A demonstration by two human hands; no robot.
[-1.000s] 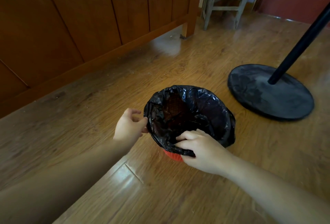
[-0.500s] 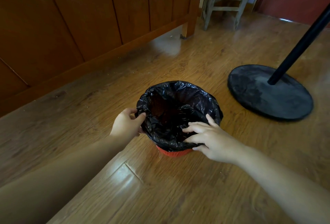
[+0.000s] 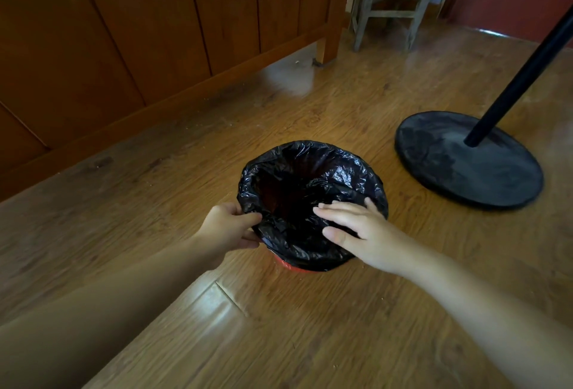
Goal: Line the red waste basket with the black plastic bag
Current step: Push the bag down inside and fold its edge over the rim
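The crinkled black plastic bag [image 3: 313, 196] already drapes over the rim of the round red waste basket [image 3: 294, 266] on the wooden floor [image 3: 310, 326]. Left hand [image 3: 228, 230] pinches the bag's left edge; right hand [image 3: 362, 230] rests on it, fingers [image 3: 335, 207] spread. Only tidying seems left.

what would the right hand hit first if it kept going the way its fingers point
The right hand lies flat on the near rim, fingers pointing left and slightly away. It would likely sweep over the black plastic bag at the mouth and meet the left hand pinching the rim, though depth is unclear.
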